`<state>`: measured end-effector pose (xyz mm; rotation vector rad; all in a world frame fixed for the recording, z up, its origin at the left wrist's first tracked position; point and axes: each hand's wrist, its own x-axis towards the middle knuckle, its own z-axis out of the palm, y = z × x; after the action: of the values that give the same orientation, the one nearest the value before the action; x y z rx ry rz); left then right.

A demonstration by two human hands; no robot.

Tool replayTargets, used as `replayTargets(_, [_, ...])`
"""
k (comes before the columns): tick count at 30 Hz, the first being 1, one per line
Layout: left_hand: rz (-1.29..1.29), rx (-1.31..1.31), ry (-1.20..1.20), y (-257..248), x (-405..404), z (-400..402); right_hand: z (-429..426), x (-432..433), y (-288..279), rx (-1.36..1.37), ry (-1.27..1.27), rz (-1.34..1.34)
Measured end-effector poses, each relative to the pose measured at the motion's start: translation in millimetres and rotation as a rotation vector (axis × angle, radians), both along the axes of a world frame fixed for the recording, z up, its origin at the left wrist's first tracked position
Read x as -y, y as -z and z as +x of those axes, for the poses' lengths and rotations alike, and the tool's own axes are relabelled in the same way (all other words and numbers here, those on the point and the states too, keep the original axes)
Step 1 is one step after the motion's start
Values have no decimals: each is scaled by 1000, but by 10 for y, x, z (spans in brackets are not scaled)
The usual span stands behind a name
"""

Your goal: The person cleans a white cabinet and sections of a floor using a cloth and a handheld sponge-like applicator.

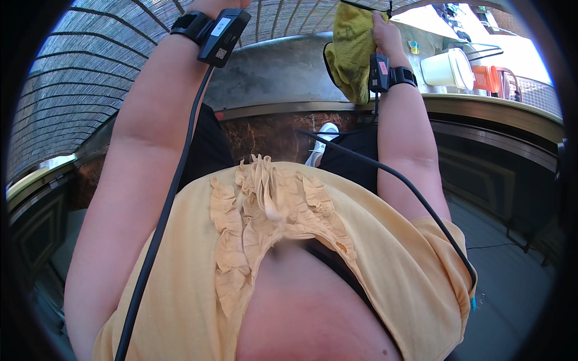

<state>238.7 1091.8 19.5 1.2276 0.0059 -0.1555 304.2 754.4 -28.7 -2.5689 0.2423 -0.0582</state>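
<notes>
A yellow-green cloth with dark edging (354,52) hangs from my right hand (385,34), whose fingers are closed on its upper part at the top right of the view. My left hand (221,4) is cut off by the top edge of the picture, near a slatted woven blind (104,58); its fingers and anything in them are hidden. Each wrist bears a strapped black device with a cable.
A door or window track (289,108) crosses ahead at floor level, with a grey concrete floor (280,67) beyond it. At the upper right stand a white bucket (442,70) and an orange container (485,77). A white shoe (326,133) shows below.
</notes>
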Motion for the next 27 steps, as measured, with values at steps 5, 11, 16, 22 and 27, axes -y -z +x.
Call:
replayTargets(5, [10, -27, -118, 94, -85, 168, -160, -203, -284, 292, -120, 786])
replayTargets(11, [25, -34, -141, 79, -55, 106, -195, -263, -341, 275, -208, 1071])
replayTargets(16, [4, -24, -134, 95, 85, 111, -54, 42, -23, 44, -18, 153])
replayTargets(22, [-37, -54, -102, 176, 102, 199, 14, 90, 33, -111, -240, 70])
replayTargets(27, [-18, -105, -277, 206, 98, 258, -403, -368, -307, -183, -318, 925])
